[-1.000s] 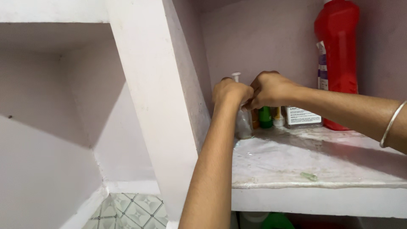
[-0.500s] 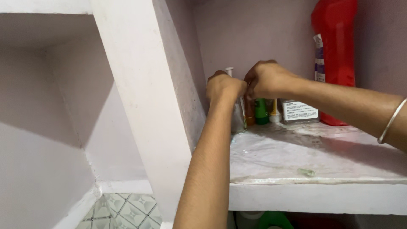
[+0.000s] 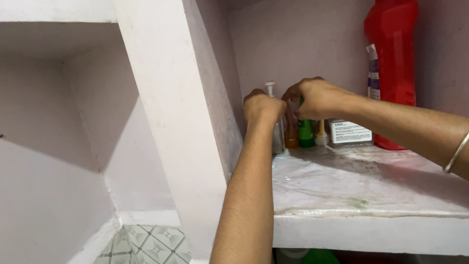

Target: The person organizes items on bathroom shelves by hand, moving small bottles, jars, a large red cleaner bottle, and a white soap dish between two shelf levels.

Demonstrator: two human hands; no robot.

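From the head view we see our left hand [image 3: 263, 108] curled around a clear plastic pump bottle [image 3: 278, 139] in the rough stone shelf's [image 3: 351, 186] back corner. Our right hand [image 3: 315, 97], fingers bent, pinches something just beside its white pump; a small amber bottle [image 3: 291, 138] stands below.

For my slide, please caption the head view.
Left hand grips a clear pump bottle; right hand reaches beside it.

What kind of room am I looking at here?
Probably a home bathroom or utility nook: a built-in masonry shelf with a tall red bottle, a pump bottle under both hands, and patterned floor tiles.
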